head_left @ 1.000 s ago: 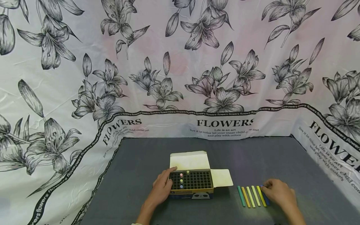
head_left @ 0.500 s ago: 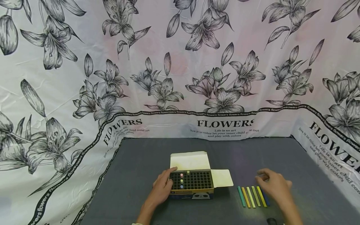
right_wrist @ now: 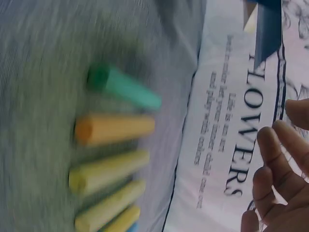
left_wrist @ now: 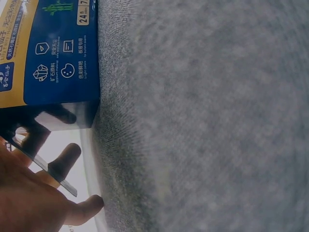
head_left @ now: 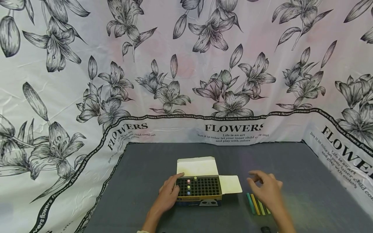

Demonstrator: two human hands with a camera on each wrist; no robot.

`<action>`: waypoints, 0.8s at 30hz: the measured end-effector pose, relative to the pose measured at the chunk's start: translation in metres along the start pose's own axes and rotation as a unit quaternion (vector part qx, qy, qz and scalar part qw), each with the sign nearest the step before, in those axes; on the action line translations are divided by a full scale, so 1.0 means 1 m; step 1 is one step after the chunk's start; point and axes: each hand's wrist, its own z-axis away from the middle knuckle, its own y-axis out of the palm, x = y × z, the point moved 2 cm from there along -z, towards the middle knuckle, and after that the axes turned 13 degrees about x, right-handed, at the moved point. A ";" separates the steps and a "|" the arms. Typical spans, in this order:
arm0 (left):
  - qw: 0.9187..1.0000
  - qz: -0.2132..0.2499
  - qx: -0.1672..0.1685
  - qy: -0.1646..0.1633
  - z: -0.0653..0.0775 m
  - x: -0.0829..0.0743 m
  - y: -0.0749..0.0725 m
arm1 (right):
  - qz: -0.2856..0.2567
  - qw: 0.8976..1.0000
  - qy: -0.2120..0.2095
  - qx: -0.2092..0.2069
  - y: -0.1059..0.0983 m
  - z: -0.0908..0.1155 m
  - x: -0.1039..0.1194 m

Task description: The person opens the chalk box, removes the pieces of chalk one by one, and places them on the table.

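Observation:
An open chalk box (head_left: 199, 198), blue and yellow with a black holder full of holes, stands on the grey table. A few chalk ends, pink (head_left: 188, 181), yellow and pale blue, show in the holder. My left hand (head_left: 167, 193) holds the box's left end, thumb at the rim; in the left wrist view a thin card flap (left_wrist: 46, 166) crosses its fingers. My right hand (head_left: 266, 187) hovers above the chalk row with bent fingers and nothing visible between them. Below it lie teal (right_wrist: 125, 89), orange (right_wrist: 116, 129) and yellow chalk sticks (right_wrist: 110, 171); the hand partly hides the row.
The box's white lid (head_left: 197, 166) stands up at the back, and a white side flap (head_left: 230, 184) sticks out to the right. A white flower-printed cloth (head_left: 163, 129) hangs behind the grey tabletop (head_left: 151, 161) and along its sides.
My right hand has left the blue chalk at the row's right end, lifted, and moved left over the row toward the box. My left hand has stayed at the box.

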 end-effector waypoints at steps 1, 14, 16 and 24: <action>1.000 0.000 0.000 0.000 0.000 0.000 0.000 | -0.009 1.000 -0.013 -0.009 0.003 -0.001 0.003; 1.000 0.000 -0.001 -0.002 -0.001 0.001 0.001 | -0.057 0.989 -0.111 -0.077 0.044 -0.010 0.050; 1.000 -0.001 0.000 -0.003 -0.001 0.001 0.001 | -0.056 0.988 -0.120 -0.075 0.050 -0.012 0.057; 1.000 0.003 0.000 0.000 -0.002 0.003 0.001 | -0.044 0.986 -0.156 -0.042 0.076 -0.017 0.084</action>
